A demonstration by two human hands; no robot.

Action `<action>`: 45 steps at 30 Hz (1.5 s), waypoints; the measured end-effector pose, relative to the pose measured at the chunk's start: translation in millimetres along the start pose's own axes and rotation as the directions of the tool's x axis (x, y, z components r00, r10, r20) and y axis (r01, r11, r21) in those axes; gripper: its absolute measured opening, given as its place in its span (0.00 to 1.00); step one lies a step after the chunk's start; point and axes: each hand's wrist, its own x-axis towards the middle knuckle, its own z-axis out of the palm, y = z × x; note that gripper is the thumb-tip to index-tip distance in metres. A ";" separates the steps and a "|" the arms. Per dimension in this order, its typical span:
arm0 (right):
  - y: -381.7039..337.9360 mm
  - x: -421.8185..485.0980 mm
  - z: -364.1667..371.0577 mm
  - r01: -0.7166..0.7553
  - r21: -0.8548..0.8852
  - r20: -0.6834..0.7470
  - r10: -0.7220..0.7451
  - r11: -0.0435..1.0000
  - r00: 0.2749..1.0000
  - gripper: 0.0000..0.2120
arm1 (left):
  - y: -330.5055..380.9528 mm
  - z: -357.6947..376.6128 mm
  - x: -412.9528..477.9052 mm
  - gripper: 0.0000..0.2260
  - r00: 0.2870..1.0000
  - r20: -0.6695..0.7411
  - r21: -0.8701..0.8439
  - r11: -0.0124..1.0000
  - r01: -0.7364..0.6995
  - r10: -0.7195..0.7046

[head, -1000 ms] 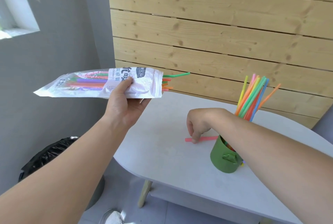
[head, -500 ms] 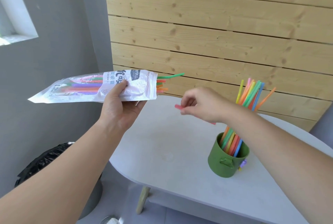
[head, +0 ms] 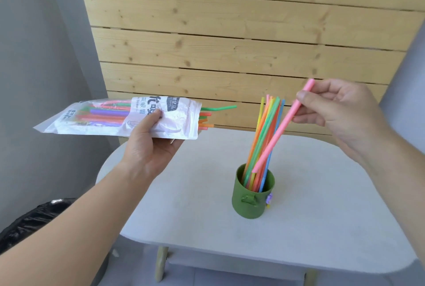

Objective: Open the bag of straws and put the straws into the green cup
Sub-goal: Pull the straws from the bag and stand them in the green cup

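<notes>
My left hand (head: pixel 149 145) holds the clear plastic straw bag (head: pixel 110 118) level, left of the table, with its open end facing right. Several coloured straws, among them a bent green straw (head: pixel 218 108), poke out of that end. A green cup (head: pixel 250 200) stands on the white table (head: pixel 195 193) and holds several upright straws (head: pixel 264 134). My right hand (head: pixel 338 111) pinches a pink straw (head: pixel 282 126) near its top end. The straw slants down to the left, its lower tip at the cup's mouth.
A wooden slat wall (head: pixel 230 44) rises behind the table. A bin lined with a black bag (head: pixel 34 219) sits on the floor at the lower left. A small purple charm (head: pixel 269 199) hangs on the cup's right side.
My right hand picked the pink straw up from the table, lifted it and carried it to the right over the cup. The bag in my left hand stayed roughly where it was.
</notes>
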 end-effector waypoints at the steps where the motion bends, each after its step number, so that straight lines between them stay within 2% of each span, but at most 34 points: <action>1: 6.0 -1.0 -2.9 -0.029 -0.007 -0.009 0.029 1.000 1.000 0.03 | -3.7 1.7 0.2 0.13 1.000 0.006 0.005 1.000 0.009 -0.009; 4: 27.4 -6.2 -6.6 -0.107 -0.046 -0.016 0.106 0.993 0.994 0.03 | -13.9 7.0 1.0 0.13 1.000 0.007 0.031 0.999 0.018 -0.018; 6: 39.4 -11.1 -4.6 -0.135 -0.097 -0.002 0.135 0.986 0.991 0.06 | -20.7 10.4 0.7 0.18 1.000 0.002 0.037 0.999 0.027 -0.027; 9: 50.9 -20.1 4.2 -0.108 -0.177 0.063 0.120 0.978 0.991 0.12 | -28.2 13.8 -0.7 0.19 0.999 -0.005 0.045 0.998 0.037 -0.037; 12: 61.1 -24.8 10.1 -0.042 -0.275 0.107 0.074 0.961 0.991 0.10 | -31.4 16.8 -2.6 0.15 0.999 0.003 0.053 0.998 0.042 -0.042; 15: 64.1 -23.6 9.0 0.043 -0.524 0.114 0.020 0.851 0.993 0.07 | -30.8 20.0 -5.5 0.13 0.999 0.011 0.064 0.997 0.046 -0.047; 18: 59.3 -20.7 7.4 0.065 -0.613 0.036 -0.055 0.787 0.998 0.12 | -28.4 21.9 -8.8 0.19 0.999 0.009 0.056 0.997 0.046 -0.047; 22: 42.7 -24.0 17.8 0.200 -0.551 -0.043 -0.267 0.810 0.963 0.10 | -25.0 27.5 -13.8 0.19 0.999 0.020 0.062 0.997 0.044 -0.046; 24: 31.9 -27.7 30.5 0.243 -0.484 -0.019 -0.288 0.841 0.957 0.09 | -24.6 33.4 -17.6 0.17 0.998 0.029 0.077 0.996 0.049 -0.051; 28: 18.3 -27.0 57.1 0.174 -0.389 0.064 -0.162 0.905 0.985 0.11 | -23.5 43.0 -26.7 0.09 0.996 0.066 0.105 0.993 0.057 -0.064; 31: 20.2 -24.7 72.4 0.108 -0.345 0.129 -0.067 0.932 0.989 0.14 | -22.6 47.4 -33.4 0.07 0.992 0.103 0.123 0.990 0.066 -0.079; 37: 23.5 -21.9 90.2 0.078 -0.129 0.184 -0.054 0.989 0.981 0.11 | -17.5 48.5 -39.3 0.09 0.991 0.119 0.185 0.982 0.033 -0.056; 40: 26.8 -21.7 93.4 0.080 -0.098 0.183 -0.061 0.992 0.981 0.10 | -13.5 46.0 -37.9 0.14 0.992 0.115 0.184 0.983 0.022 -0.043; 45: 24.7 -20.2 87.9 0.041 -0.102 0.182 -0.021 0.994 0.983 0.07 | -10.3 47.0 -37.4 0.07 0.997 0.071 0.164 0.986 0.011 -0.023</action>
